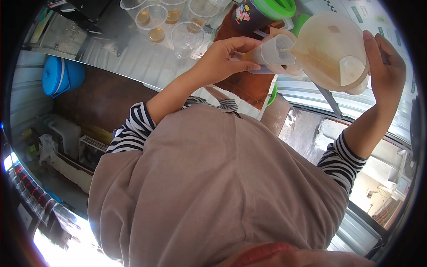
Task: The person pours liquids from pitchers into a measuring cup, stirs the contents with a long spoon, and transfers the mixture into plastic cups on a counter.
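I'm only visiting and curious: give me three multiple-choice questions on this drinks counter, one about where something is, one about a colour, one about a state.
1. Where is the blue bucket?
A. on the counter among the cups
B. down beside the counter, on the person's left
C. in the right hand

2. What colour is the lid of the dark jug?
A. green
B. red
C. white

3. How is the translucent pitcher held?
A. standing upright on the counter
B. lying empty on the floor
C. tilted, spout toward the small cup

Answers:
1 B: the bucket sits low at the left, below the metal counter.
2 A: the lid is bright green.
3 C: the right hand tips the pitcher toward the cup in the left hand, amber liquid at the spout.
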{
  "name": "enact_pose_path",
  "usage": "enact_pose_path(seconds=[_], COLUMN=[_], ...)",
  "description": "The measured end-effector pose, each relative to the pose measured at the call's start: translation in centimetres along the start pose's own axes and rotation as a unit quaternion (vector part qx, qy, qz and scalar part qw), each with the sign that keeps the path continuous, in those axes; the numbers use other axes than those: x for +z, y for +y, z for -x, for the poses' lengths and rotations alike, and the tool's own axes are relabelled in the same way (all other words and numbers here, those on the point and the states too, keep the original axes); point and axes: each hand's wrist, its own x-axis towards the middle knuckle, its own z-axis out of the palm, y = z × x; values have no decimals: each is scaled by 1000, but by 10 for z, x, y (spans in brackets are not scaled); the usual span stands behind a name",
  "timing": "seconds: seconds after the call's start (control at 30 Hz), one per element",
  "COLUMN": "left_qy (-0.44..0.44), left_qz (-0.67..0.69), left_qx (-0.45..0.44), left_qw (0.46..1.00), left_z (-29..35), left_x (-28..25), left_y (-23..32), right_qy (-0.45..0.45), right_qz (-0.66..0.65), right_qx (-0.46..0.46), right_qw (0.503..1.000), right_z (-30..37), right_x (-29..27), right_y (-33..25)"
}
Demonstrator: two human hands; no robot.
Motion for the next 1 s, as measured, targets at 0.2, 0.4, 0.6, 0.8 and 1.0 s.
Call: enact_pose_path(seconds=[0.2, 0.4, 0.6, 0.8, 1.0], left_qy=[-1, 1, 14, 5, 126], left_qz=[-8, -6, 29, 70, -75], left_qx=[2, -9, 19, 13, 76], left_qw=[1000, 1000, 999, 997, 986], left_z=[0, -2, -5, 4, 35], left_x=[0, 1, 4, -6, -69], left_y=[2, 3, -6, 6, 12], right_qy=[37, 77, 188, 220, 255], right_qz=[-24, -62, -164, -149, -171], right_qx=[14, 84, 177, 138, 193], right_qw=[999, 992, 952, 954, 932], right_z=[4, 12, 25, 51, 92], right_x=[4, 6, 23, 41, 38], right_y=[9, 17, 42, 95, 146])
